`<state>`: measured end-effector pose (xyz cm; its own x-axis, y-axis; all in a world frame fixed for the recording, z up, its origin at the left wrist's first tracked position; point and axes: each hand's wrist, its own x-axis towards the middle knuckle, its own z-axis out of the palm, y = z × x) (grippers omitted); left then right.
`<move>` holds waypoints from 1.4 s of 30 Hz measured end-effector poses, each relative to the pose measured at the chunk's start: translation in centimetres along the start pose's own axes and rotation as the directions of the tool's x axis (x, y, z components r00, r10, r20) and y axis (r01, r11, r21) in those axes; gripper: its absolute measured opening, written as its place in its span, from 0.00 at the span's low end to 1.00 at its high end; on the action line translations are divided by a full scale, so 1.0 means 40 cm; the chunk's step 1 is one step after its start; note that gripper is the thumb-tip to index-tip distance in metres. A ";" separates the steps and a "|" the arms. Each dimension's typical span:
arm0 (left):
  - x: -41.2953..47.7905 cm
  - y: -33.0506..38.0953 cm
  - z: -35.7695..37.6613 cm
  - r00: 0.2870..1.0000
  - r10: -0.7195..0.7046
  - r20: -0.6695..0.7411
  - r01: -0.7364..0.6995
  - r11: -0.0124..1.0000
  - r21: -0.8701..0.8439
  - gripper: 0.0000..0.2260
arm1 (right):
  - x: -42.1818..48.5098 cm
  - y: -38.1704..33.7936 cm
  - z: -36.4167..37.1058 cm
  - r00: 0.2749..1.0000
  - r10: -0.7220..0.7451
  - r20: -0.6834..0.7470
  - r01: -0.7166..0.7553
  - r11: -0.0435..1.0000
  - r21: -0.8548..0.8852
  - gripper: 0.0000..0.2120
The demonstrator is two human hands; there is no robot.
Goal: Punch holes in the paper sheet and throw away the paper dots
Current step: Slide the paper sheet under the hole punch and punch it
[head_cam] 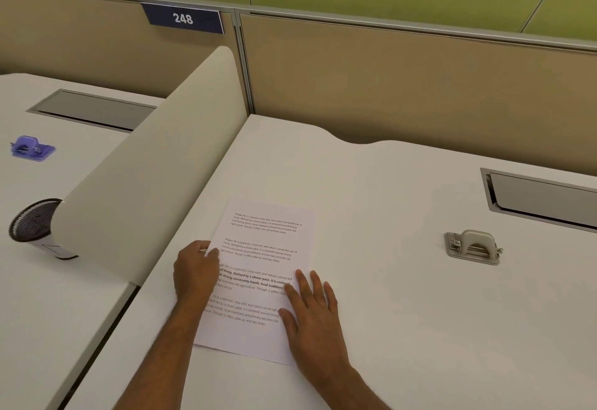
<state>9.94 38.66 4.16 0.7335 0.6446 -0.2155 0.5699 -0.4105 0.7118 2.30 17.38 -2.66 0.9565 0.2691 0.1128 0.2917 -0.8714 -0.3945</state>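
A printed paper sheet [258, 267] lies flat on the white worktop [387, 312], close to its left edge and toward the near side. The left hand [195, 272] rests curled at the sheet's left edge, fingers touching the paper; whether it pinches the edge cannot be told. The right hand [311, 309] lies flat and spread on the sheet's lower right part, holding nothing. A grey hole punch [473, 246] stands well apart toward the right edge. Beyond a divider [145, 177], the neighbouring worktop carries a purple hole punch [30, 147] and a black mesh bin [35, 225].
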 end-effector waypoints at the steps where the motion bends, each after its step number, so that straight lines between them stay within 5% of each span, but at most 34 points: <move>1: 0.000 -0.004 -0.002 1.000 0.001 0.004 -0.001 1.000 -0.025 0.09 | 0.002 -0.002 -0.002 1.000 0.003 0.001 -0.003 1.000 0.007 0.19; 5: 0.008 -0.022 -0.006 0.997 -0.053 0.050 0.061 0.982 -0.179 0.07 | 0.008 -0.011 -0.010 0.999 0.043 -0.018 -0.041 0.995 0.089 0.19; 8: 0.021 -0.034 -0.014 0.992 -0.078 0.104 0.104 0.957 -0.272 0.05 | 0.015 -0.029 -0.043 0.975 0.221 -0.039 -0.194 0.916 0.351 0.21; 14: 0.034 -0.043 -0.029 0.968 -0.158 0.197 0.229 0.877 -0.422 0.06 | 0.053 -0.068 -0.117 0.747 0.654 0.120 -0.509 0.447 0.736 0.17; 22: 0.028 -0.047 -0.027 0.952 -0.161 0.262 0.268 0.853 -0.449 0.06 | 0.092 -0.045 -0.136 0.575 0.571 0.586 -0.661 -0.098 0.744 0.08; 32: -0.020 -0.006 0.000 0.943 -0.056 0.328 0.206 0.872 -0.444 0.06 | 0.066 0.000 -0.199 0.662 0.429 0.614 -0.655 -0.068 0.753 0.10; 42: -0.109 0.083 0.078 0.904 0.091 0.418 0.072 0.931 -0.359 0.06 | -0.035 0.104 -0.278 0.673 0.432 0.600 -0.644 -0.056 0.763 0.10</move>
<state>9.78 32.50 5.37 0.8699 0.2756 -0.4091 0.4501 -0.1045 0.8868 2.27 8.82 5.69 0.7650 0.0505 -0.6421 -0.6386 0.1885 -0.7460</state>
